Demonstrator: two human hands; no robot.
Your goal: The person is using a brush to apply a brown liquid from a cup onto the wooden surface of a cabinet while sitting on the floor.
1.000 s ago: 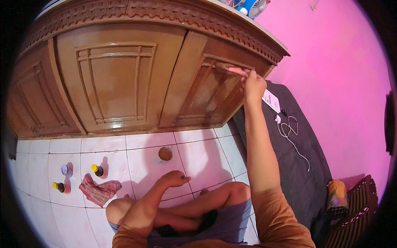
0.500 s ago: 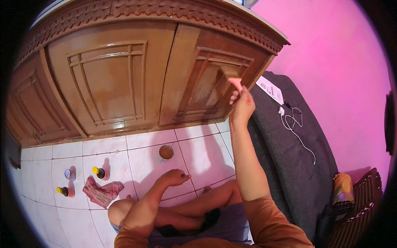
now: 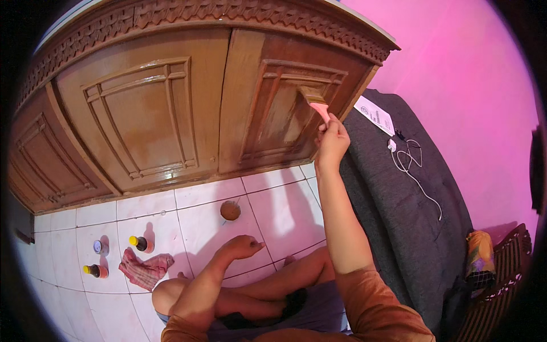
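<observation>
My right hand is closed round the pink handle of a paintbrush. Its flat bristles lie against the upper part of the carved panel on the right-hand wooden cabinet door. Wet-looking, shiny patches show on this door and on the middle one. Over my crossed legs, my left hand hangs loosely curled, and I see nothing in it. Just beyond it on the tiles stands a small round container of brown liquid.
Left on the floor are two yellow-capped bottles, a small round tin and a crumpled reddish cloth. On my right is a dark grey padded surface with a white paper and a white cable on it.
The paintbrush has moved slightly left and up on the door panel, its bristles now plainer to see. My view has shifted a little; my left hand stays in place.
</observation>
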